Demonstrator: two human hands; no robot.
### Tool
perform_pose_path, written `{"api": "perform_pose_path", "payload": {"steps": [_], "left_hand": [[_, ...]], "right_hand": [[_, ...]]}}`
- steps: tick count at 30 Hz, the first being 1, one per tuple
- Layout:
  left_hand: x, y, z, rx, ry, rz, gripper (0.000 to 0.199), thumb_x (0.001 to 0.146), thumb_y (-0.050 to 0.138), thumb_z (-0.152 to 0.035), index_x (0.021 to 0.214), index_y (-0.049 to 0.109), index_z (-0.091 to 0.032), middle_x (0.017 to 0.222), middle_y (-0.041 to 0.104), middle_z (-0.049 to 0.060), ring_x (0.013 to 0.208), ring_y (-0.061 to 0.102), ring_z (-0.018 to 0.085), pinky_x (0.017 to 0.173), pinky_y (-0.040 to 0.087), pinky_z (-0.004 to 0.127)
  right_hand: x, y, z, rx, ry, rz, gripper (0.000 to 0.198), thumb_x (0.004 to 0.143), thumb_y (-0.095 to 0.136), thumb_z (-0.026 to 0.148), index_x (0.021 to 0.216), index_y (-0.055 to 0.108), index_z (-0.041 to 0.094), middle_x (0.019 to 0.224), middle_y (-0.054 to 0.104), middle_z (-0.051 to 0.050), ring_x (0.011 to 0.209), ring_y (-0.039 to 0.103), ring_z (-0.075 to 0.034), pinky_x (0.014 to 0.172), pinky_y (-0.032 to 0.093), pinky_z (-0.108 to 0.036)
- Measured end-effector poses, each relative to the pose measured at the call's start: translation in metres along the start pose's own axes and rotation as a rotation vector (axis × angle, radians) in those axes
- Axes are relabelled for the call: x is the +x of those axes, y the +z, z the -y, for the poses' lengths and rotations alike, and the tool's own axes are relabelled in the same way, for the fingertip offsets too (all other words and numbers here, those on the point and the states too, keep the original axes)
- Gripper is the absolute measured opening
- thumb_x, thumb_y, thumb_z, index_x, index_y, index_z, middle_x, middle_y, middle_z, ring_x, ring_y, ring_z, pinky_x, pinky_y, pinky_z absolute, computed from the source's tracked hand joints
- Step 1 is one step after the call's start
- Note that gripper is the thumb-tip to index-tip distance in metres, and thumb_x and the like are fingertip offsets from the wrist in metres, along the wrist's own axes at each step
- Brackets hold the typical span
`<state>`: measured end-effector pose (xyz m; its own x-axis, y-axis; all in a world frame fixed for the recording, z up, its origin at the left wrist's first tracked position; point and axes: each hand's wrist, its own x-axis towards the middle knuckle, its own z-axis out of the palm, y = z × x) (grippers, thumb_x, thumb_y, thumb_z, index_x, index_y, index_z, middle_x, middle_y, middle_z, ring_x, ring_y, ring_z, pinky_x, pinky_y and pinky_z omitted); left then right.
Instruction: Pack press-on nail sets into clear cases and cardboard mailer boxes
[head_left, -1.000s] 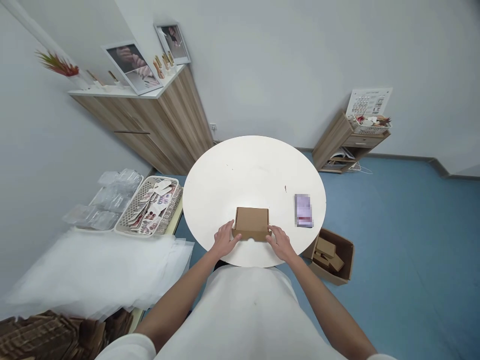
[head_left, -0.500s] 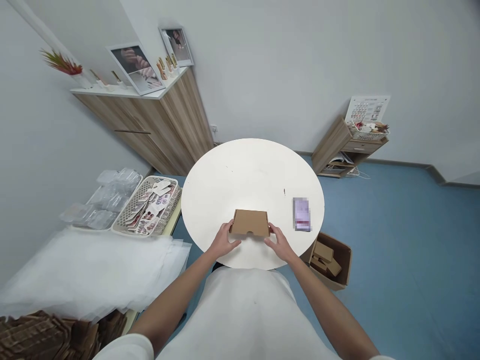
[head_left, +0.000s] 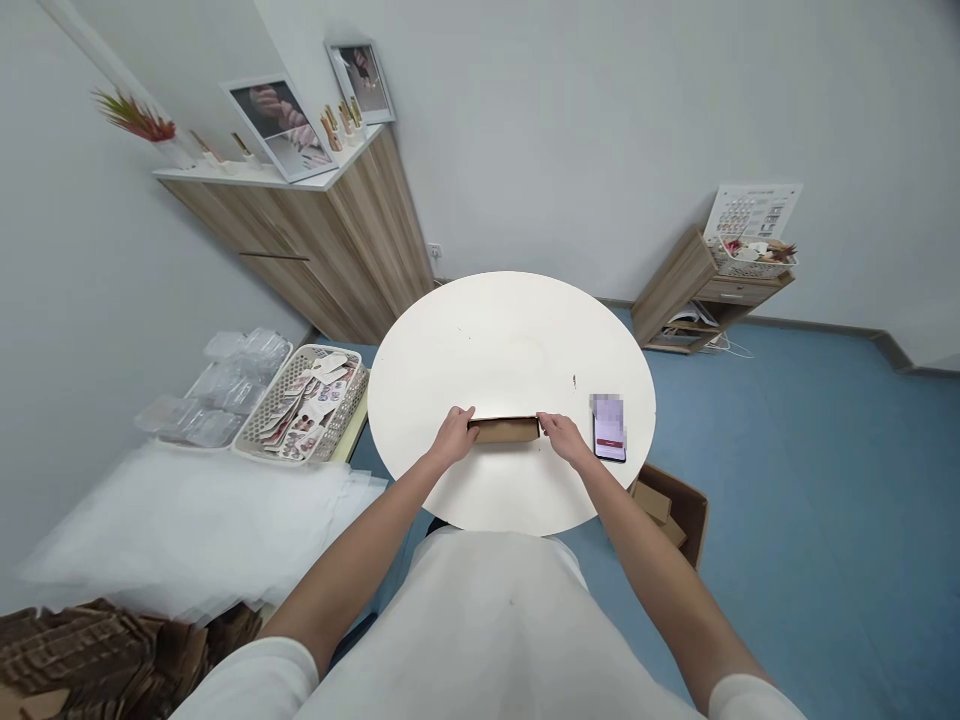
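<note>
A small brown cardboard box [head_left: 506, 431] is tipped up over the white round table [head_left: 510, 340], so that a narrow brown side faces me. My left hand [head_left: 454, 436] grips its left end, thumb near the upper edge. At the right end my right hand [head_left: 561, 436] holds the corner with bent fingers. Whether the box touches the tabletop I cannot tell. To the right of my right hand lies a phone [head_left: 609, 430] with a lit, partly blurred screen.
Below the table's right edge stands an open carton [head_left: 694, 510] holding brown boxes. At left are a white basket of printed cards [head_left: 251, 445], clear plastic cases [head_left: 232, 385], white translucent sheets [head_left: 195, 520] and stacked brown cardboard [head_left: 97, 660]. A wooden cabinet [head_left: 300, 240] stands behind.
The box has turned from showing its broad top to showing a narrow side. Both hands have moved slightly away from me and closed more firmly on its ends.
</note>
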<state>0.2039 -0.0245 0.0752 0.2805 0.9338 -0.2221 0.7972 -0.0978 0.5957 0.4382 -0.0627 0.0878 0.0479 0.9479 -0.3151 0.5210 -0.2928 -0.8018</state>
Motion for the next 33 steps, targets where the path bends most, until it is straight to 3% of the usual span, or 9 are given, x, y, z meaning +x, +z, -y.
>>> {"api": "perform_pose_path", "payload": {"steps": [11,15,20,24,29,33], "left_hand": [[0.002,0.001,0.001,-0.065,-0.014,-0.133,0.032,0.072,0.053,-0.018,0.104,0.053,-0.018,0.088,0.053,0.004,0.075,0.053,0.015,0.075,0.043,0.030],[0.000,0.000,0.003,-0.129,-0.015,-0.113,0.027,0.072,0.055,-0.022,0.098,0.056,-0.020,0.089,0.053,0.003,0.072,0.054,0.013,0.073,0.045,0.029],[-0.007,-0.005,0.002,-0.257,-0.018,-0.071,0.038,0.076,0.049,-0.045,0.104,0.057,-0.021,0.099,0.053,0.005,0.081,0.054,0.015,0.076,0.044,0.029],[-0.008,-0.003,0.004,-0.395,-0.094,-0.083,0.041,0.082,0.033,-0.048,0.098,0.060,-0.022,0.102,0.054,0.005,0.091,0.052,0.017,0.079,0.042,0.030],[-0.006,0.009,0.015,-0.561,-0.248,-0.038,0.045,0.077,0.045,-0.047,0.113,0.049,-0.020,0.107,0.054,0.008,0.089,0.054,0.017,0.070,0.045,0.027],[-0.014,0.014,0.027,-0.527,-0.211,0.080,0.051,0.078,0.044,-0.048,0.119,0.045,-0.019,0.109,0.053,0.009,0.089,0.054,0.016,0.072,0.044,0.028]], "right_hand": [[0.006,0.004,0.000,0.091,0.079,-0.006,0.046,0.076,0.030,0.056,0.062,0.052,0.019,0.070,0.058,-0.003,0.065,0.051,-0.015,0.060,0.035,-0.025],[0.005,0.004,-0.002,0.150,0.080,0.025,0.044,0.077,0.033,0.053,0.072,0.059,0.019,0.077,0.060,-0.003,0.065,0.052,-0.014,0.061,0.037,-0.026],[0.000,0.001,-0.009,0.251,0.087,0.059,0.040,0.074,0.043,0.047,0.100,0.060,0.021,0.095,0.060,-0.004,0.068,0.053,-0.013,0.066,0.041,-0.028],[0.000,0.000,-0.010,0.302,0.135,0.082,0.042,0.075,0.042,0.050,0.100,0.059,0.021,0.098,0.058,-0.005,0.070,0.055,-0.013,0.065,0.043,-0.028],[0.001,0.011,-0.013,0.289,0.198,0.092,0.039,0.072,0.046,0.053,0.091,0.057,0.021,0.095,0.057,-0.004,0.069,0.055,-0.013,0.065,0.043,-0.028],[-0.009,0.028,-0.022,0.322,0.231,0.086,0.045,0.071,0.047,0.052,0.104,0.052,0.023,0.103,0.052,-0.005,0.068,0.056,-0.013,0.064,0.043,-0.030]]}}
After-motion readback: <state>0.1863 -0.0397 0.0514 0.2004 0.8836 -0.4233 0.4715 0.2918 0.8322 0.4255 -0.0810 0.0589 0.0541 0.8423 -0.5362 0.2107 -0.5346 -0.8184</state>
